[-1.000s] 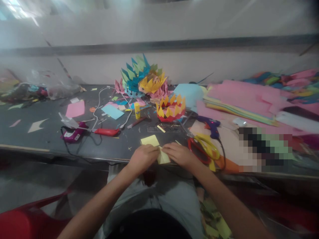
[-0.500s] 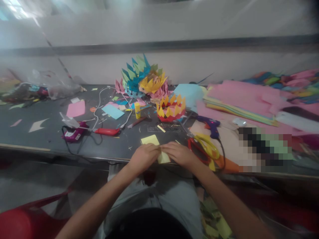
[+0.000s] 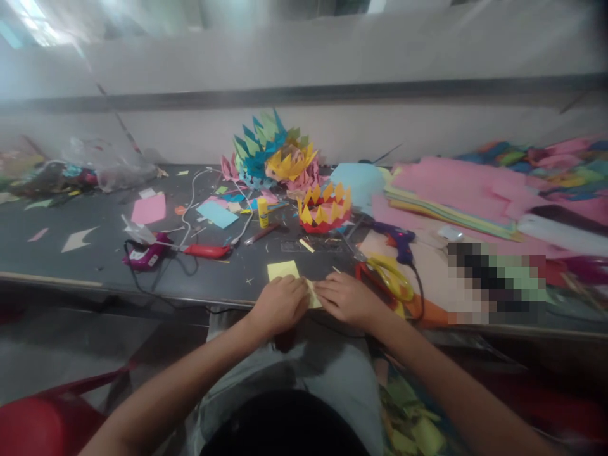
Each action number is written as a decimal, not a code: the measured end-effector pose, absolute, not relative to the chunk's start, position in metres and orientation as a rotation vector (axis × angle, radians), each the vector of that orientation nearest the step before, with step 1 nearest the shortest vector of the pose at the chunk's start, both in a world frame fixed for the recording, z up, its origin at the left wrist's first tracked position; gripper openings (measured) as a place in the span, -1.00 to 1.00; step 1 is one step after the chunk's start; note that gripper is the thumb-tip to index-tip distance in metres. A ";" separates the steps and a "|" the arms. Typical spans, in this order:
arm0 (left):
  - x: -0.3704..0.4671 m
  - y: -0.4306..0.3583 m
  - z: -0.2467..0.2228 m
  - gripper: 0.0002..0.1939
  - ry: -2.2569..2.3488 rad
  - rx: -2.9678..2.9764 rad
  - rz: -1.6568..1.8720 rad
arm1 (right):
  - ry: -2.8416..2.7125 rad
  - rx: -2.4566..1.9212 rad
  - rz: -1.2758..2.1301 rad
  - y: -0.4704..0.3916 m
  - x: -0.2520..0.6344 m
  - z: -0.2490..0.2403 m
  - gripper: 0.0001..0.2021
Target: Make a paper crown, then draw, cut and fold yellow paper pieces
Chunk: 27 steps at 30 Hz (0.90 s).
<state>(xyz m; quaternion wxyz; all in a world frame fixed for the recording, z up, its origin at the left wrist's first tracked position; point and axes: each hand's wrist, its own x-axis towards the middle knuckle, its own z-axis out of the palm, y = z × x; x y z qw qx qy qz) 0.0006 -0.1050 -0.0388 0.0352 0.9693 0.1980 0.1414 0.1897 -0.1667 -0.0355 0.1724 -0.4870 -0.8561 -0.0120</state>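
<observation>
My left hand (image 3: 284, 304) is closed on a small piece of yellow paper (image 3: 313, 296) at the table's front edge. From the other side, my right hand (image 3: 346, 297) pinches the same paper, its fingertips close to those of my left. Much of this piece is covered by my fingers, so its folds cannot be made out. Just beyond my left hand, a square yellow sheet (image 3: 282, 270) lies flat on the dark table. Yellow-handled scissors (image 3: 392, 277) and a red-handled tool (image 3: 368, 278) lie to the right of my right hand.
A red and yellow paper crown (image 3: 325, 218) stands ahead, with more folded paper crowns (image 3: 266, 155) behind it. A glue stick (image 3: 263, 213) stands nearby. Rightward are a glue gun (image 3: 399, 239) and stacked coloured paper (image 3: 451, 190); leftward, a purple power socket (image 3: 147, 254) with cords.
My left hand has shifted slightly down and right over the yellow paper, covering more of it. My right hand has moved slightly right. The view has shifted a little.
</observation>
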 end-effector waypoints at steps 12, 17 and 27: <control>-0.014 -0.114 -0.034 -0.67 0.598 2.887 0.463 | -2.133 -1.615 0.104 -0.154 0.171 -0.046 -0.76; -0.027 -0.119 -0.037 -0.61 0.638 2.858 0.493 | -2.067 -1.633 0.219 -0.153 0.175 -0.045 -0.77; -0.005 -0.124 -0.049 -0.84 0.748 2.857 0.719 | -1.324 -1.893 0.717 -0.208 0.164 -0.027 -0.59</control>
